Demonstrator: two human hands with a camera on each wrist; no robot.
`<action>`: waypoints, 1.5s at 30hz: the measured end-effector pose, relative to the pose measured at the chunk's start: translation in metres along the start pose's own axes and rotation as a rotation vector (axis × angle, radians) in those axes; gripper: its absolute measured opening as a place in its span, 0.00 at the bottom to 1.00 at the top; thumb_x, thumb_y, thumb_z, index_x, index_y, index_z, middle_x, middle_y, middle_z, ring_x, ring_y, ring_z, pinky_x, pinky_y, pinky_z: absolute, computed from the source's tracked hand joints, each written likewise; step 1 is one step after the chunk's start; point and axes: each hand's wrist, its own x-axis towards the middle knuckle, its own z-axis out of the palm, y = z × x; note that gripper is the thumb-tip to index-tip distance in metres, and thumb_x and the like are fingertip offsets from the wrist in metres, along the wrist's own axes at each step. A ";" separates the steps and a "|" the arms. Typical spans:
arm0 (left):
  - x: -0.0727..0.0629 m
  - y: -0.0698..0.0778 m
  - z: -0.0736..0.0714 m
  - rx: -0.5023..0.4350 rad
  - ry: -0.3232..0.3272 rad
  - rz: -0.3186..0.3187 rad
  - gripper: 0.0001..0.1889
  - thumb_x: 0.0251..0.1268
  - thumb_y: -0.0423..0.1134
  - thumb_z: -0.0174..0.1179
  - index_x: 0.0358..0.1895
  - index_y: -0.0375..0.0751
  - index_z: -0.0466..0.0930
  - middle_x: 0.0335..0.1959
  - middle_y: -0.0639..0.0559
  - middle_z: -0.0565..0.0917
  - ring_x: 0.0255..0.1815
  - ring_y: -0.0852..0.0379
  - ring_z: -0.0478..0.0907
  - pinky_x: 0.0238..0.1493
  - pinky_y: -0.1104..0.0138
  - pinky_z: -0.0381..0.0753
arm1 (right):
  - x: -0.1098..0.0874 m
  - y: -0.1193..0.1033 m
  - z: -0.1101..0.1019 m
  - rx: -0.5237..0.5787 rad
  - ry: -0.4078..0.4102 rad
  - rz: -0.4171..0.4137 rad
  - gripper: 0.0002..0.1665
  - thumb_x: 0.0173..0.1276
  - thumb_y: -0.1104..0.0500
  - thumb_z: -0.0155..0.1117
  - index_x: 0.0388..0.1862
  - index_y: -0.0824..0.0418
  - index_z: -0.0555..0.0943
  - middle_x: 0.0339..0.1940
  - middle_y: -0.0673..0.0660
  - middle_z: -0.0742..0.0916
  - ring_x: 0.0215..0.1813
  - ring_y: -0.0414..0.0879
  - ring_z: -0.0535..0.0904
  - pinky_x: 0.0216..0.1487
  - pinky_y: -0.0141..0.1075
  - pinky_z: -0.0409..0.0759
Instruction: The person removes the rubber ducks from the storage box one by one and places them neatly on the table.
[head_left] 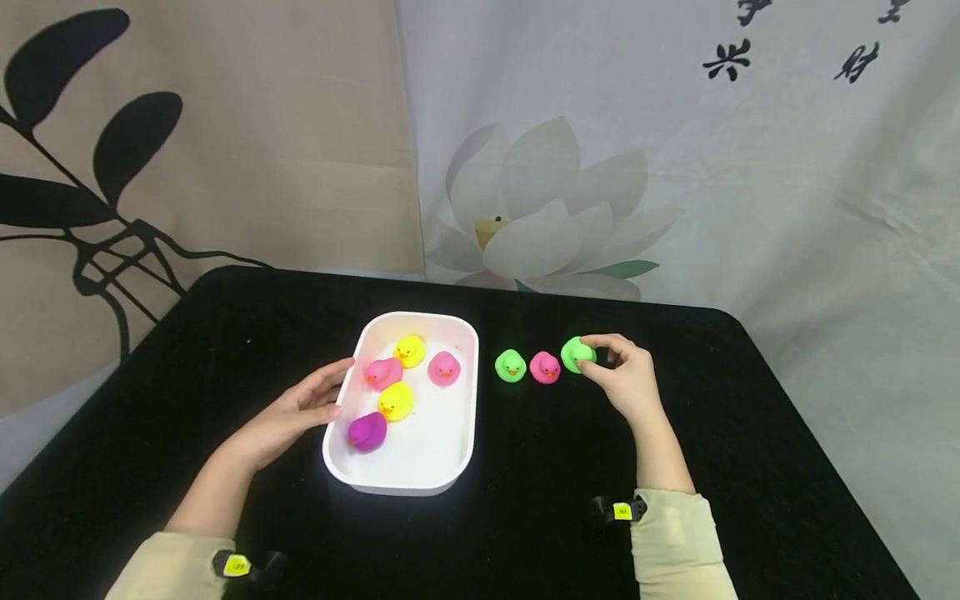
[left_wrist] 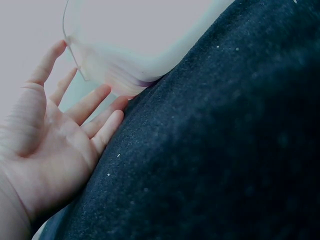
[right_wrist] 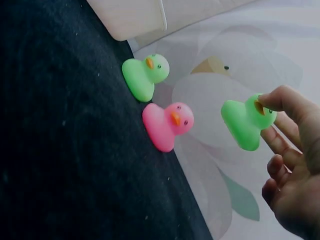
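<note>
My right hand (head_left: 628,377) pinches a green rubber duck (right_wrist: 242,122) by its head between thumb and fingers; the right wrist view shows it lifted off the table. To its left, a pink rubber duck (head_left: 545,367) and another green rubber duck (head_left: 511,366) stand side by side on the cloth. Fingers extended, my left hand (head_left: 296,417) touches the left side of a white tray (head_left: 442,476). Inside that tray lie two yellow ducks (head_left: 409,351), two pink ducks (head_left: 444,369) and a purple duck (head_left: 367,432).
A black cloth (head_left: 540,508) covers the table. Behind its far edge hangs a pale backdrop (head_left: 750,192) printed with a lotus, dark leaves and characters. Small dark cameras (head_left: 621,510) are strapped at both wrists.
</note>
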 end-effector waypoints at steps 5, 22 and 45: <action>0.000 0.001 0.000 0.000 0.001 0.002 0.38 0.63 0.41 0.59 0.74 0.47 0.51 0.73 0.42 0.56 0.67 0.35 0.60 0.57 0.44 0.71 | -0.002 0.008 -0.002 0.001 0.001 0.032 0.18 0.56 0.66 0.71 0.47 0.66 0.84 0.40 0.61 0.81 0.39 0.49 0.65 0.35 0.38 0.63; 0.000 0.000 0.000 -0.002 -0.001 -0.007 0.38 0.63 0.41 0.59 0.74 0.47 0.51 0.73 0.42 0.56 0.67 0.35 0.59 0.57 0.44 0.70 | -0.003 0.039 0.000 0.004 -0.028 0.150 0.17 0.59 0.65 0.70 0.48 0.64 0.84 0.37 0.63 0.78 0.38 0.47 0.65 0.33 0.37 0.64; 0.000 0.000 0.001 0.017 0.011 0.000 0.38 0.63 0.42 0.59 0.74 0.47 0.52 0.72 0.43 0.57 0.67 0.36 0.60 0.57 0.44 0.70 | -0.005 0.055 0.007 -0.005 -0.082 0.210 0.20 0.61 0.60 0.70 0.53 0.61 0.83 0.45 0.60 0.80 0.41 0.49 0.64 0.38 0.41 0.64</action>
